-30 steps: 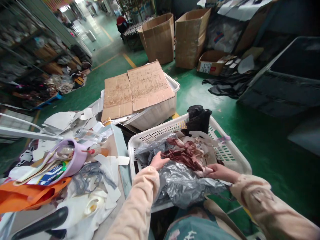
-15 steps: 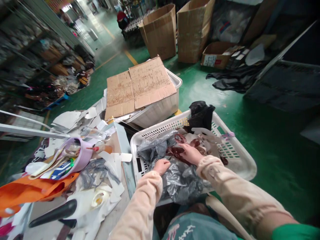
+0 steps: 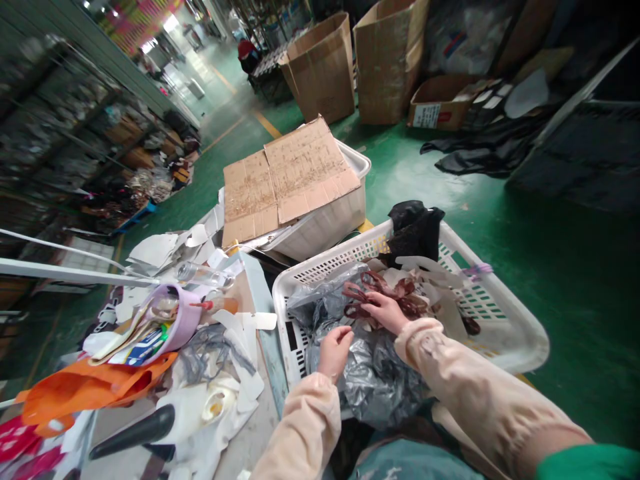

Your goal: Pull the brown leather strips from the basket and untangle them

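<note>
My right hand (image 3: 385,312) is in the white plastic basket (image 3: 525,343), its fingers closed on a bunch of reddish-brown looped strips (image 3: 367,287). To its left, my left hand (image 3: 335,350) hovers over crumpled grey plastic (image 3: 373,373), thumb and fingertips pinched together. Whether anything lies in that pinch is too small to tell. Pale cut scraps (image 3: 425,283) lie beyond the strips in the basket. A black plastic bag (image 3: 416,230) hangs over the far rim.
Left of the basket, a worktable holds a tipped lilac tub (image 3: 183,320), orange cloth (image 3: 95,390), a black-handled tool (image 3: 133,430) and white scraps. Flattened cardboard (image 3: 295,180) covers a white bin behind. Tall cartons (image 3: 320,67) stand farther back.
The reddish-brown strips have spread and lifted in my right hand. My left hand has drawn slightly back towards me, with its fingertips pinched. The view has shifted a little left.
</note>
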`<state>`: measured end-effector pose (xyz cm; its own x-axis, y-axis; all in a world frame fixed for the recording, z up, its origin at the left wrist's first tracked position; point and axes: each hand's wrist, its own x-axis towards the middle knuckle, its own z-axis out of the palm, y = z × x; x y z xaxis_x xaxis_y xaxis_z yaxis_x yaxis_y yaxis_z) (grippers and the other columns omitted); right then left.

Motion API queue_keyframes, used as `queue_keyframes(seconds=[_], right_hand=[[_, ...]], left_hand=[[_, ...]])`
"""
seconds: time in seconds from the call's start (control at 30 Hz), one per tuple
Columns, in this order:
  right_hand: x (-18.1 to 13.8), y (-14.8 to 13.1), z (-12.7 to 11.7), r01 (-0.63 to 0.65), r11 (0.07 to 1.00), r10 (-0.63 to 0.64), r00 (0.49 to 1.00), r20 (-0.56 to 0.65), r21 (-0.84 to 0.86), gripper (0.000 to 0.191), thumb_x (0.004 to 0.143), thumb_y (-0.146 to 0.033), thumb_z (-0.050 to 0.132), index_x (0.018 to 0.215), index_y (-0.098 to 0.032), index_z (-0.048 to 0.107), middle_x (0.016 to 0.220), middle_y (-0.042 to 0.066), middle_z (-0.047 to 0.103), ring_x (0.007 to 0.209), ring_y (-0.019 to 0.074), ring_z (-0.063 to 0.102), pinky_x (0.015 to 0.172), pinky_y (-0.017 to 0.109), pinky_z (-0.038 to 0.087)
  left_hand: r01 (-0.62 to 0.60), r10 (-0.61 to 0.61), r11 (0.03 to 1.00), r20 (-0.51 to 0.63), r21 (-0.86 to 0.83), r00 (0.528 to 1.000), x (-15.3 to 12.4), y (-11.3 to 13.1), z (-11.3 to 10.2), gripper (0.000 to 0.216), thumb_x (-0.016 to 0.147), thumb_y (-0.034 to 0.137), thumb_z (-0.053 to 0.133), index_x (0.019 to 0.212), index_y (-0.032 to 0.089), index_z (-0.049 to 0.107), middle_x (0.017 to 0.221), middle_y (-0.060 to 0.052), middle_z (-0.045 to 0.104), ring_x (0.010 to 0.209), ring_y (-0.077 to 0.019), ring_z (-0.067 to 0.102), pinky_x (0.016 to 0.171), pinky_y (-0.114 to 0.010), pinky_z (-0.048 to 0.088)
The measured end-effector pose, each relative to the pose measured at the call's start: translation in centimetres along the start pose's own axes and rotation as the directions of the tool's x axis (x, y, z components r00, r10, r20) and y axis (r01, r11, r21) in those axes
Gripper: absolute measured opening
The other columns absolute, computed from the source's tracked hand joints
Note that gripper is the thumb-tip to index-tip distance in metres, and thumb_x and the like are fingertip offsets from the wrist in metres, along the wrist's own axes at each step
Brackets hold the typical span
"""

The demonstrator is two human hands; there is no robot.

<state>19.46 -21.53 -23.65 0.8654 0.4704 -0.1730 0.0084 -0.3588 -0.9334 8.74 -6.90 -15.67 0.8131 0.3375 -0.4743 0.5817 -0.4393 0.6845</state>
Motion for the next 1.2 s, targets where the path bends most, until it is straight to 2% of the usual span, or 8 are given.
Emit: queue_keyframes(seconds=[0.1, 0.2, 0.33, 0.5, 0.6, 0.7, 0.87, 1.2], right_hand=[[-2.4, -3.4, -2.3, -0.003, 0.947, -0.002, 1.000, 0.014, 0.320, 0.044, 0.087, -0.046, 0.052, 0.122, -0.020, 0.053, 0.095, 0.003, 0.067, 0.067, 0.0126, 0.060, 0.059, 0.024, 0.048], [-5.3, -7.3, -4.2, -0.063, 0.825, 0.020, 0.996, 0.082, 0.561, 0.042, 0.084, -0.050, 0.058, 0.114, -0.021, 0.056, 0.080, -0.001, 0.064, 0.053, 0.0084, 0.051, 0.048, 0.021, 0.040], [-7.7, -11.0, -5.5, 0.049, 0.909, -0.067, 0.997, 0.030, 0.414, 0.028, 0.085, -0.046, 0.059, 0.089, -0.019, 0.064, 0.071, -0.001, 0.060, 0.058, 0.0094, 0.051, 0.053, 0.021, 0.042], [-8.2, -12.9, -6.8, 0.070, 0.957, -0.046, 0.995, -0.093, 0.280, 0.037, 0.082, -0.048, 0.061, 0.107, -0.019, 0.064, 0.088, 0.004, 0.065, 0.067, 0.0132, 0.056, 0.061, 0.025, 0.046], [-8.1, -14.2, -7.6, -0.003, 0.917, -0.020, 0.998, 0.053, 0.399, 0.043, 0.079, -0.051, 0.062, 0.106, -0.018, 0.065, 0.086, 0.004, 0.065, 0.070, 0.0143, 0.057, 0.061, 0.024, 0.045], [-7.9, -15.3, -7.8, -0.042, 0.890, -0.020, 0.991, 0.130, 0.455, 0.034, 0.076, -0.050, 0.065, 0.081, -0.016, 0.066, 0.068, -0.001, 0.059, 0.060, 0.0109, 0.049, 0.054, 0.022, 0.038], [-8.1, -15.8, -6.9, -0.051, 0.819, 0.065, 0.998, -0.004, 0.571, 0.030, 0.072, -0.045, 0.066, 0.073, -0.016, 0.061, 0.064, -0.003, 0.055, 0.057, 0.0096, 0.044, 0.053, 0.022, 0.034], [-9.0, -16.3, -5.7, 0.032, 0.889, 0.068, 0.977, -0.202, 0.457, 0.028, 0.072, -0.045, 0.062, 0.071, -0.017, 0.062, 0.063, 0.000, 0.057, 0.059, 0.0129, 0.048, 0.058, 0.025, 0.039]], left_hand=[[-0.101, 0.079, 0.970, -0.109, -0.223, 0.991, -1.1, 2.2, 0.0, 0.044, 0.078, 0.029, 0.062, 0.119, 0.013, 0.061, 0.116, -0.013, 0.066, 0.106, -0.0208, 0.061, 0.092, -0.032, 0.047], [-0.247, 0.229, 0.927, -0.094, -0.284, 0.969, -2.4, 4.7, 0.2, 0.046, 0.076, 0.027, 0.067, 0.122, 0.021, 0.061, 0.121, -0.008, 0.064, 0.111, -0.0206, 0.059, 0.095, -0.032, 0.045], [-0.307, 0.316, 0.906, -0.016, -0.291, 0.948, -3.9, 7.0, 0.2, 0.023, 0.081, 0.031, 0.062, 0.100, 0.021, 0.070, 0.089, -0.002, 0.071, 0.081, -0.0162, 0.063, 0.080, -0.029, 0.050], [-0.345, 0.345, 0.896, -0.053, -0.281, 0.937, -5.4, 8.0, -1.2, 0.022, 0.082, 0.034, 0.058, 0.079, 0.016, 0.071, 0.079, -0.004, 0.067, 0.074, -0.0157, 0.059, 0.071, -0.026, 0.048], [-0.300, 0.335, 0.913, 0.089, -0.277, 0.938, -6.6, 8.6, -2.0, 0.026, 0.081, 0.037, 0.059, 0.073, 0.014, 0.068, 0.071, -0.004, 0.064, 0.067, -0.0144, 0.055, 0.065, -0.025, 0.045], [-0.248, 0.314, 0.925, 0.214, -0.286, 0.925, -7.7, 9.1, -2.5, 0.033, 0.081, 0.044, 0.058, 0.066, 0.014, 0.063, 0.057, 0.000, 0.055, 0.057, -0.0117, 0.047, 0.057, -0.023, 0.040], [-0.231, 0.294, 0.917, 0.159, -0.325, 0.942, -9.1, 9.2, -3.0, 0.041, 0.085, 0.052, 0.048, 0.076, 0.014, 0.063, 0.055, 0.001, 0.049, 0.055, -0.0111, 0.043, 0.056, -0.023, 0.037], [-0.387, 0.388, 0.922, 0.034, -0.037, 0.921, -11.2, 9.4, -2.8, 0.033, 0.091, 0.035, 0.041, 0.088, 0.019, 0.070, 0.075, -0.003, 0.065, 0.070, -0.0152, 0.054, 0.065, -0.025, 0.041]])
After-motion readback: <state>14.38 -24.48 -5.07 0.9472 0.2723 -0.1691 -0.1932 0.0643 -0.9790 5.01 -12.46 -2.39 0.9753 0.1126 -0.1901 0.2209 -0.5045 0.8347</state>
